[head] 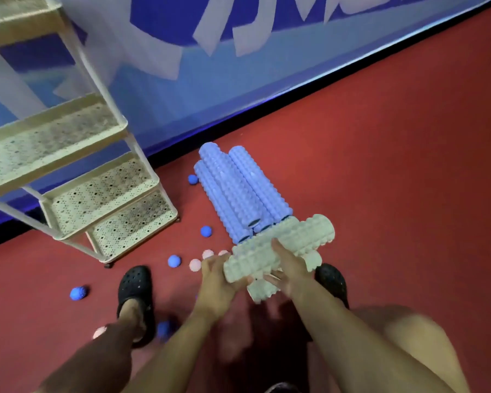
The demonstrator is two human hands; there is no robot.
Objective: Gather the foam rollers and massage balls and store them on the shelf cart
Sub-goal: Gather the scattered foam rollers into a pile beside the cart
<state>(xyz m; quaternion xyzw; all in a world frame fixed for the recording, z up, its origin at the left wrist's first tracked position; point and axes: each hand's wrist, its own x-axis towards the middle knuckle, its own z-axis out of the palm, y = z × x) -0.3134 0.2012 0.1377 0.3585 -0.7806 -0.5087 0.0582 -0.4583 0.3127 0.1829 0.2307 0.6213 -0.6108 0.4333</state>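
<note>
White rollers [281,248] were held in a bundle low over the red floor [394,165], between the person's feet. The top one lay crosswise, its right end jutting past the hands, and at least one more sat beneath it, its knobbly end showing below the fingers. The left hand [214,275] gripped the bundle's left end, fingers curled under it. The right hand [288,266] lay over the middle of the top roller, fingers wrapped down around the bundle.

Just beyond the bundle, blue rollers [233,188] lay stacked side by side on the floor, running away toward the blue wall [267,80], their near ends touching or almost touching the white ones.

Blue balls [206,231] and pink balls [194,265] were scattered on the floor left of the rollers; one blue ball lay near the wall, another far left, and more lay by the left foot.

The cart [108,211], cream with perforated shelves, stood at the left against the wall, well apart from the hands. Its visible shelves held nothing.

Black clogs [135,285] were on both feet.
</note>
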